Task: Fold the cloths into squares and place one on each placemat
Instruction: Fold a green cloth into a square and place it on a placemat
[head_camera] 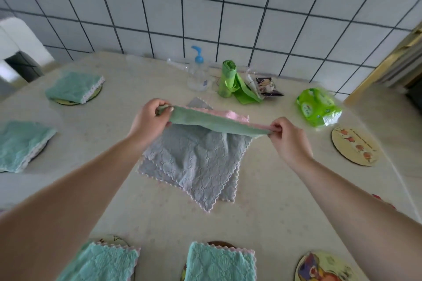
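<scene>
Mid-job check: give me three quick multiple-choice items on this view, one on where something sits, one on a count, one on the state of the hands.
1. Where does the grey cloth pile lie?
A. mid-table, under the held cloth
B. on a placemat
C. against the wall

2. How many placemats carry a folded green cloth?
A. two
B. four
C. six

3. What are the hands doing?
A. both pinch one green cloth
B. both rest flat on the table
C. only the left holds a cloth

Answers:
1 A: the pile rests on the bare table below the green cloth.
2 B: two far left, two near edge; two mats at right are bare.
3 A: the left hand and right hand each pinch an end, stretching it.
</scene>
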A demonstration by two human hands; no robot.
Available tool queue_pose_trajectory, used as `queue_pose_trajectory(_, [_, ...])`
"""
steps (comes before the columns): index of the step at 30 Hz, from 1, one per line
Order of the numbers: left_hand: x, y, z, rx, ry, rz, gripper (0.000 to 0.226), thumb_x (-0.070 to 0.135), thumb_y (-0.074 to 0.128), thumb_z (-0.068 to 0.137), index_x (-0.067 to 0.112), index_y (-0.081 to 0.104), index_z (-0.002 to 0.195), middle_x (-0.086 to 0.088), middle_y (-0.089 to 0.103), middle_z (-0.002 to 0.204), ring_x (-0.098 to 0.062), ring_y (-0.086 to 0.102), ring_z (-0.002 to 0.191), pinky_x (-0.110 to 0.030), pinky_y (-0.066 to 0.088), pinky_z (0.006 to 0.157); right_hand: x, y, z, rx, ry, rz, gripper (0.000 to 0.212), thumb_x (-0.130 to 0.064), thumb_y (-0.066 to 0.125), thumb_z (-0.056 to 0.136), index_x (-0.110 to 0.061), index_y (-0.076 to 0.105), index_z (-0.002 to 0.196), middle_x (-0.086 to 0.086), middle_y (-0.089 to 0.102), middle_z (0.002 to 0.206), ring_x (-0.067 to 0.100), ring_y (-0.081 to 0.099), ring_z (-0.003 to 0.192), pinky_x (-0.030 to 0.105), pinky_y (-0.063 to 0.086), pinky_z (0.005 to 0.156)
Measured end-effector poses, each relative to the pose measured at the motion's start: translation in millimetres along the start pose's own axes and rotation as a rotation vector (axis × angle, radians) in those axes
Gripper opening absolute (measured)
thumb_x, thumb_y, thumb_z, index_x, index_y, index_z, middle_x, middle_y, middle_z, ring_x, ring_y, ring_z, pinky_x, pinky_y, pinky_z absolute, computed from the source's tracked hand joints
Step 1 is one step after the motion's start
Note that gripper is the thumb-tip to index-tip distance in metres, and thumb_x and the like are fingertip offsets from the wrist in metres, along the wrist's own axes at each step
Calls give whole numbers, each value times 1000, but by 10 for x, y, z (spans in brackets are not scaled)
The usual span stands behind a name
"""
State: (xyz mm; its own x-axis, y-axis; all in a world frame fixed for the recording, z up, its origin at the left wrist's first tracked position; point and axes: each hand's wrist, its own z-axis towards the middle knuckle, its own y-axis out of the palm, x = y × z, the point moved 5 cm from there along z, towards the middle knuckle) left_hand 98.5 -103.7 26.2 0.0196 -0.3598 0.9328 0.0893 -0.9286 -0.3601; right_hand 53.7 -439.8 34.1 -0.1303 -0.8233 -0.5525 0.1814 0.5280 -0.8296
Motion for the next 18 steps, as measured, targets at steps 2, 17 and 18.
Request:
queue_pose_trajectory(2, [330,0,26,48,27,-84,14,16,57,90,25,58,79,1,57,81,-6,62,67,-46,55,82,-43,-295,63,71,-25,82,16,-14,57,85,-19,62,99,-1,68,97,19,58,82,25,37,66])
queue_pose_trajectory(17, [1737,1058,-641,130,109,-163,7,13,52,93,9,56,96,0,43,75,-11,52,75,-36,54,82,729,-1960,155,136,9,462,17,-19,42,94,-12,55,104,-16,59,73,31,64,75,39,48,70])
queue_pose_trajectory(18, [1839,1130,-745,145,131,-178,7,13,51,93,8,56,95,1,42,74,-9,50,73,-32,55,80,807,-2081,108,151,-30,464,14,-19,45,94,-15,55,102,-17,60,74,31,61,73,39,48,70])
